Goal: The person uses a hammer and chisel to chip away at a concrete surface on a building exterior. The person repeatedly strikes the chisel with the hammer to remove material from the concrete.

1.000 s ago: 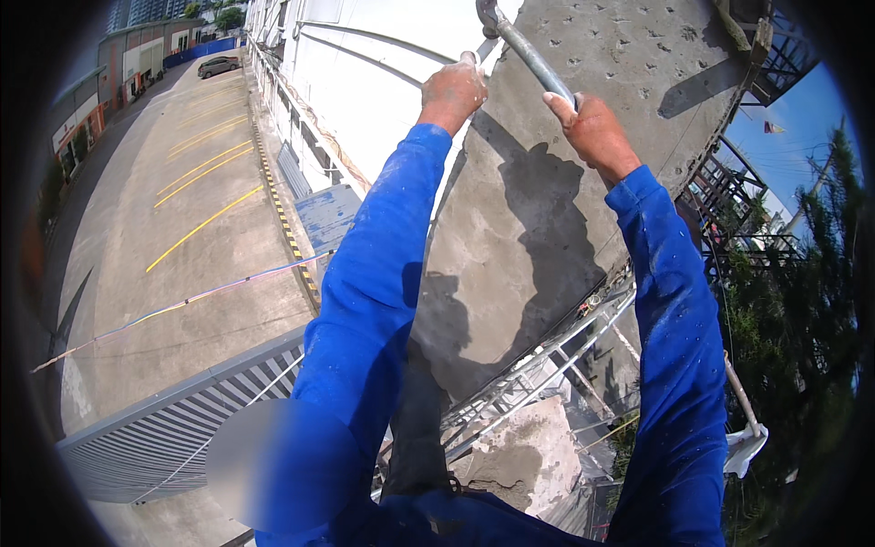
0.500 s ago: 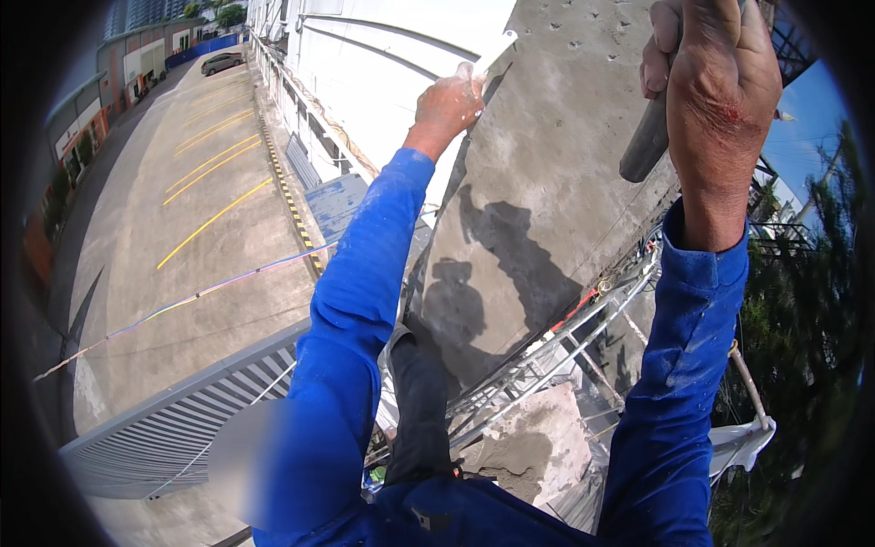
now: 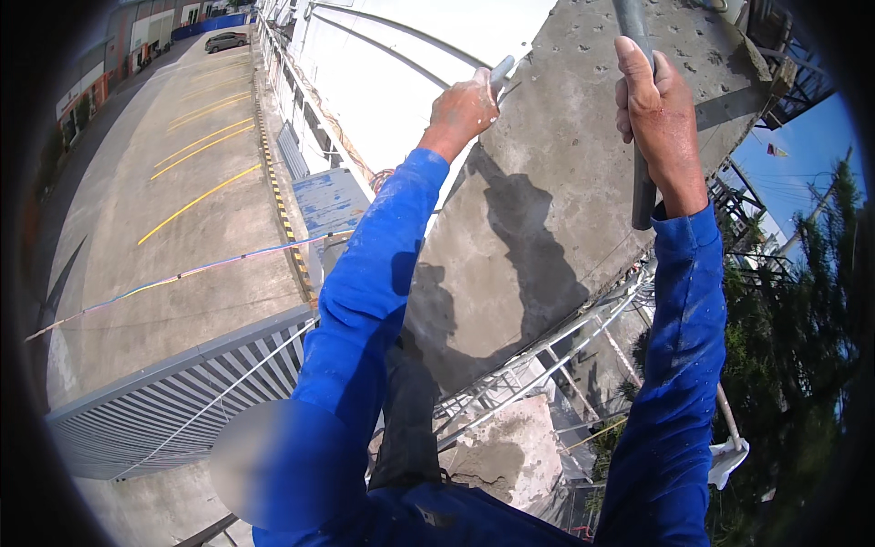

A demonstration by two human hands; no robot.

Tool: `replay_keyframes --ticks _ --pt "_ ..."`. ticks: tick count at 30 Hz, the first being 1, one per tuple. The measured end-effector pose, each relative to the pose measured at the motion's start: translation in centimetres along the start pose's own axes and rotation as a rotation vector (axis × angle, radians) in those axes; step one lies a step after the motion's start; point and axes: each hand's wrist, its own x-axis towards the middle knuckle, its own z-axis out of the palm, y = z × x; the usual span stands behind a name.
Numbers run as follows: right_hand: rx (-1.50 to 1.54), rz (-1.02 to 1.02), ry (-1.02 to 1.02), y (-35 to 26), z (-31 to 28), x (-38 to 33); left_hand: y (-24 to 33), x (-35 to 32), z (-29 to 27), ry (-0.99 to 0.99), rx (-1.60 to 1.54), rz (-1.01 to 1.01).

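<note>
My right hand (image 3: 658, 114), at the upper right, is closed around a grey pipe (image 3: 643, 196). The pipe stands nearly upright in the picture; one end runs off the top edge, the other shows below my wrist. My left hand (image 3: 460, 111), dusted with pale powder, is closed on a grey bar (image 3: 500, 69) whose tip sticks out past the fingers. The rest of that bar is hidden by the hand. Between and beyond both hands lies a grey cement-plastered surface (image 3: 565, 118), pitted near the top, with my shadow on it.
White metal scaffolding (image 3: 547, 360) runs below the plastered surface. A board with wet mortar (image 3: 497, 460) lies beneath it. A striped metal roof (image 3: 196, 392) and a paved lot (image 3: 173, 273) with a parked car (image 3: 226, 41) are far below left. A coloured cord (image 3: 182, 275) crosses there.
My right hand with the pipe has come lower and left in the picture, and the pipe is more upright. My left hand has shifted slightly right and down. The view has also moved somewhat.
</note>
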Motion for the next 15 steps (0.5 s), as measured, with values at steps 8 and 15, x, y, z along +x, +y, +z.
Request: replay_keyframes --ticks 8,15 --pt "-0.422 -0.244 0.163 5.6 0.3 -1.3 3.8 1.1 1.3 -0.005 0.011 0.026" --pt "-0.287 -0.036 -0.065 2.7 -1.6 -1.9 4.4 -1.1 0.2 0.109 0.075 0.03"
